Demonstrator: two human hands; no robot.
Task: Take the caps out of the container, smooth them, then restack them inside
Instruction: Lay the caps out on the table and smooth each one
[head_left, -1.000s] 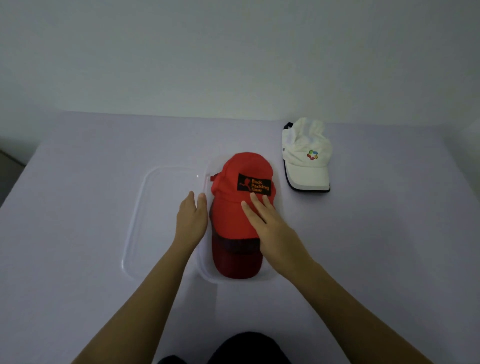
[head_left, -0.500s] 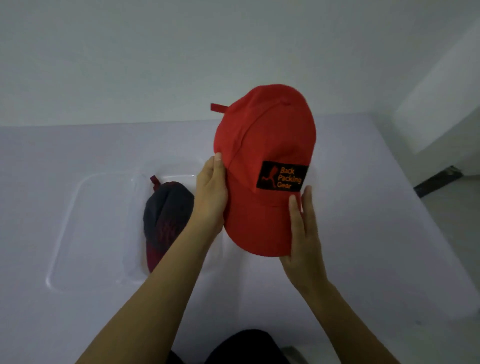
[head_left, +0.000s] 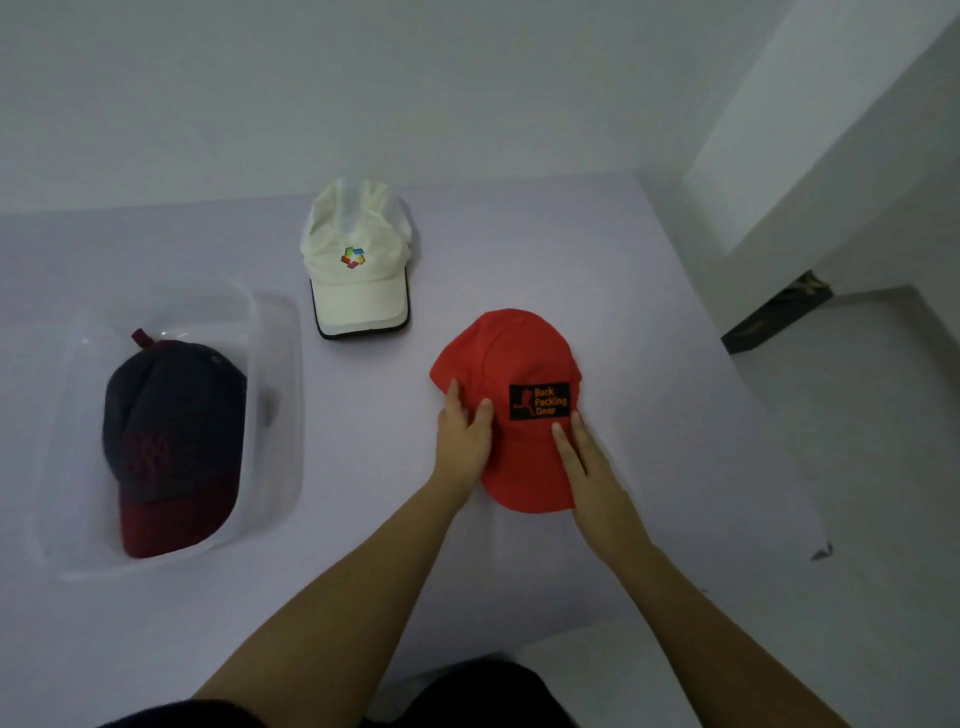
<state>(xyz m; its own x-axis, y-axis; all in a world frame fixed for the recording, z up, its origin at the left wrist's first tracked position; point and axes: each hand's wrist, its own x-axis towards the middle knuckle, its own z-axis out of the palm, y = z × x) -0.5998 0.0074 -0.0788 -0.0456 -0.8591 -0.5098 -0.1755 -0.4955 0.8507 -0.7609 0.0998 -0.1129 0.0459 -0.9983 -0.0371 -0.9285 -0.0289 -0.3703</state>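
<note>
Fingers (head_left: 485, 415) of the left hand (head_left: 464, 439) lie straight and close together on the left flank of the red cap (head_left: 511, 358). The right hand (head_left: 589, 462) lays its own straight fingers over the brim, their tips just below the black "Back Packing Gear" patch (head_left: 538, 401). Neither hand curls round anything. I judge the flat hands are there to press the crown down against the table (head_left: 649, 312) and smooth it, which is the step in hand.

Well to the left of the fingers, the clear plastic container (head_left: 283, 343) holds one navy cap with a maroon brim (head_left: 171, 431), not yet taken out. Beyond the left fingers and a little to their left, the white cap (head_left: 358, 291) lies apart on the table with its brim toward the person, probably set aside to wait for restacking.

Counted, there are three caps and one container: two caps are out and one is inside.
</note>
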